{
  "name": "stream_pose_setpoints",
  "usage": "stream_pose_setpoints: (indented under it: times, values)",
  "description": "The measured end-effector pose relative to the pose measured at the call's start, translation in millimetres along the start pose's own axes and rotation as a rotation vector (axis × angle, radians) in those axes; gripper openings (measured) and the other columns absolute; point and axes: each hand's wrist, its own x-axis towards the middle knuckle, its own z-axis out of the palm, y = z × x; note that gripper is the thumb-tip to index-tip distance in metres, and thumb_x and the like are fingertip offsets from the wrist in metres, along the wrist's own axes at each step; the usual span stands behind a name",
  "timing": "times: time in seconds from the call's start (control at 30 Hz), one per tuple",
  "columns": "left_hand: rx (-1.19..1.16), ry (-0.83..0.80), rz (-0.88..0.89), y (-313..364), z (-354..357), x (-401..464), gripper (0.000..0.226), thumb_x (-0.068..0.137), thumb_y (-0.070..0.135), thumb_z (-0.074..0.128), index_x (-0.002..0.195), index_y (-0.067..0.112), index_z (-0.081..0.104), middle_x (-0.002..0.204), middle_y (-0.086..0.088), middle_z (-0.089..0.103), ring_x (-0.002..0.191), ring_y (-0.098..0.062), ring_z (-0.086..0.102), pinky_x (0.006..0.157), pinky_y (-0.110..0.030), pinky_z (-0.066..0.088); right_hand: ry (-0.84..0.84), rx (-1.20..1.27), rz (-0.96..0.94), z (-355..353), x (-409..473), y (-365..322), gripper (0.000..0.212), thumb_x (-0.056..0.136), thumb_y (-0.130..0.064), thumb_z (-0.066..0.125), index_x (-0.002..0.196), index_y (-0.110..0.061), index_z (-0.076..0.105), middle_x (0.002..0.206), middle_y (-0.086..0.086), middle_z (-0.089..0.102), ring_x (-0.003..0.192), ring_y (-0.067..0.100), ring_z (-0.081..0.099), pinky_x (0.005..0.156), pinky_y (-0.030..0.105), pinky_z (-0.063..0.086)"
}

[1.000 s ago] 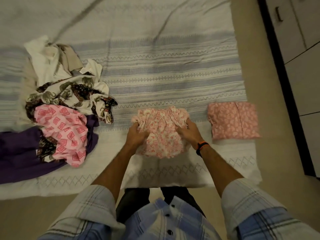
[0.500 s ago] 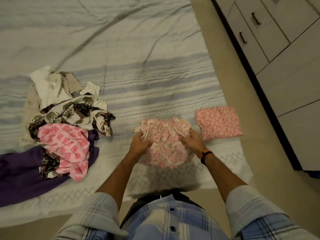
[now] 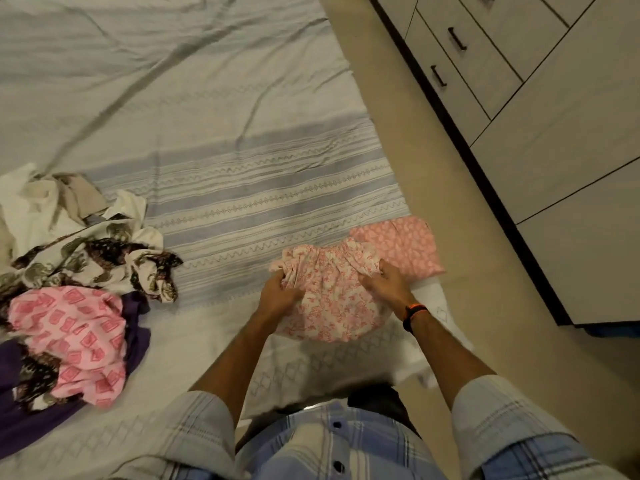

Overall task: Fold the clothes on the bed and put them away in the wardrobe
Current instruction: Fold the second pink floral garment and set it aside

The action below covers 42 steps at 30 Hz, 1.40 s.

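Observation:
A folded white garment with a pink floral print (image 3: 329, 292) lies near the bed's front right corner. My left hand (image 3: 278, 296) grips its left edge and my right hand (image 3: 386, 285) grips its right edge. Its upper right corner overlaps a folded salmon-pink garment (image 3: 405, 245) lying at the bed's right edge. An unfolded pile sits at the left: a white and beige piece (image 3: 48, 202), a brown-patterned cloth (image 3: 97, 261), a pink square-print garment (image 3: 76, 337) and a purple one (image 3: 138, 330). The wardrobe (image 3: 540, 133) stands at the right.
The bed (image 3: 207, 133) carries a grey striped sheet, wrinkled toward the back. A strip of beige floor (image 3: 433, 174) runs between bed and wardrobe. Two drawers with dark handles (image 3: 457, 39) are at the wardrobe's upper part.
The floral garment has shifted right with both hands and now touches the salmon-pink folded one. The camera has turned right, showing more of the wardrobe.

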Motion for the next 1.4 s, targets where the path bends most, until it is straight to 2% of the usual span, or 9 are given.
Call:
stream_pose_setpoints:
  times: [0.13, 0.3, 0.4, 0.73, 0.87, 1.0, 1.1, 1.17, 1.4]
  values:
    - [-0.015, 0.021, -0.039, 11, 55, 22, 0.054, 0.081, 0.024, 0.074, 0.131, 0.016, 0.055, 0.121, -0.007, 0.066, 0.106, -0.027, 0.066, 0.090, -0.052, 0.055, -0.053, -0.068, 0.003, -55, 32, 7, 0.039, 0.092, -0.020, 0.066, 0.129, -0.015, 0.056, 0.124, -0.001, 0.065, 0.112, 0.023, 0.063, 0.098, 0.048, 0.053]
    - [-0.026, 0.063, -0.085, 37, 121, 40, 0.048, 0.087, 0.015, 0.069, 0.132, 0.014, 0.051, 0.120, -0.001, 0.060, 0.107, -0.024, 0.060, 0.092, -0.042, 0.052, -0.077, -0.122, 0.028, -115, 70, 11, 0.051, 0.096, -0.019, 0.061, 0.144, -0.011, 0.043, 0.142, -0.004, 0.049, 0.131, 0.021, 0.047, 0.112, 0.045, 0.040]
    - [-0.026, 0.075, -0.098, 51, 153, 54, 0.048, 0.088, 0.016, 0.069, 0.133, 0.013, 0.051, 0.121, -0.002, 0.059, 0.111, -0.025, 0.058, 0.097, -0.047, 0.050, -0.092, -0.153, 0.067, -143, 93, 18, 0.067, 0.097, -0.025, 0.060, 0.154, -0.010, 0.028, 0.157, 0.001, 0.033, 0.144, 0.023, 0.032, 0.118, 0.046, 0.032]
    - [-0.105, 0.112, -0.096, 70, 198, 111, 0.042, 0.091, 0.011, 0.065, 0.131, 0.013, 0.051, 0.117, 0.001, 0.061, 0.103, -0.018, 0.061, 0.077, -0.025, 0.053, -0.112, -0.063, 0.009, -193, 162, 27, 0.062, 0.092, -0.029, 0.062, 0.149, -0.019, 0.040, 0.156, 0.002, 0.039, 0.140, 0.020, 0.042, 0.114, 0.045, 0.039]
    - [-0.083, 0.137, -0.280, 59, 203, 127, 0.053, 0.087, 0.007, 0.068, 0.135, 0.010, 0.045, 0.128, -0.010, 0.059, 0.112, -0.027, 0.060, 0.091, -0.043, 0.054, -0.033, -0.215, 0.133, -199, 179, 41, 0.056, 0.091, -0.023, 0.066, 0.143, -0.018, 0.047, 0.139, 0.002, 0.057, 0.125, 0.024, 0.056, 0.105, 0.041, 0.047]
    - [-0.033, 0.064, -0.411, 54, 212, 127, 0.047, 0.088, 0.000, 0.066, 0.129, 0.007, 0.045, 0.122, -0.009, 0.056, 0.104, -0.023, 0.055, 0.078, -0.031, 0.046, -0.018, -0.421, 0.321, -203, 177, 54, 0.034, 0.089, -0.010, 0.061, 0.122, -0.008, 0.053, 0.112, 0.011, 0.061, 0.111, 0.034, 0.059, 0.089, 0.035, 0.048]
    - [0.003, 0.044, -0.396, 53, 212, 126, 0.073, 0.087, 0.007, 0.072, 0.147, 0.005, 0.032, 0.148, -0.016, 0.041, 0.128, -0.031, 0.048, 0.088, -0.035, 0.046, -0.016, -0.430, 0.276, -201, 170, 56, 0.058, 0.089, -0.011, 0.063, 0.142, -0.009, 0.040, 0.133, 0.014, 0.056, 0.119, 0.034, 0.056, 0.096, 0.037, 0.049]
    - [0.006, 0.039, -0.382, 55, 212, 123, 0.074, 0.087, 0.009, 0.072, 0.149, 0.005, 0.031, 0.150, -0.018, 0.038, 0.131, -0.033, 0.045, 0.089, -0.035, 0.046, -0.032, -0.442, 0.233, -197, 167, 52, 0.063, 0.089, -0.015, 0.064, 0.146, -0.010, 0.037, 0.143, 0.012, 0.049, 0.125, 0.033, 0.052, 0.102, 0.044, 0.048]
    - [-0.009, 0.058, -0.267, 72, 202, 86, 0.067, 0.086, 0.010, 0.073, 0.144, 0.006, 0.040, 0.144, -0.016, 0.046, 0.127, -0.030, 0.050, 0.090, -0.036, 0.048, -0.100, -0.362, 0.093, -179, 132, 22, 0.048, 0.089, -0.015, 0.067, 0.134, -0.012, 0.050, 0.128, 0.005, 0.060, 0.112, 0.021, 0.058, 0.095, 0.033, 0.049]
